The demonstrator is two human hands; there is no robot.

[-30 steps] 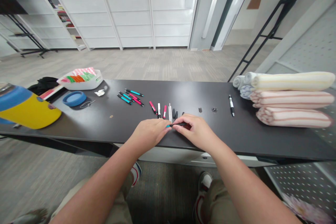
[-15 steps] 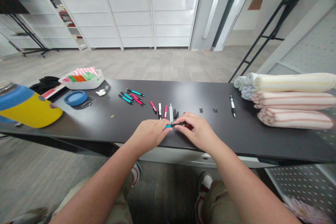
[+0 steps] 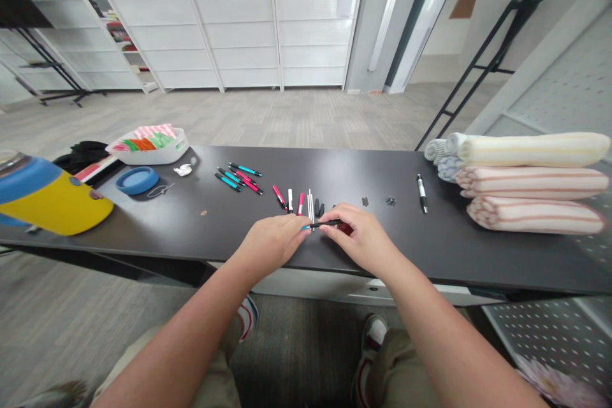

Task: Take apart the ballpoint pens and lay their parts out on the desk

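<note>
A ballpoint pen (image 3: 320, 225) with a teal part and a black part lies level between my hands above the dark table. My left hand (image 3: 273, 237) pinches its teal end. The fingers of my right hand (image 3: 357, 229) are closed around the black part. Just beyond my hands are a red pen barrel (image 3: 280, 197), a white barrel (image 3: 290, 200), another red barrel (image 3: 301, 204), thin white refills (image 3: 310, 203) and short black grips (image 3: 317, 208). Small black pieces (image 3: 365, 201) lie to the right, with a second small group (image 3: 391, 201) farther over.
Several teal and red pens (image 3: 239, 178) are piled left of centre. A white-and-black pen (image 3: 421, 193) lies near rolled towels (image 3: 530, 182) on the right. To the left are a blue lid (image 3: 137, 181), a yellow-blue jug (image 3: 52, 197) and a white basket (image 3: 157, 153).
Less of the pen's teal part shows between my hands than before. Both hands stay in nearly the same place, and the view has shifted very slightly.
</note>
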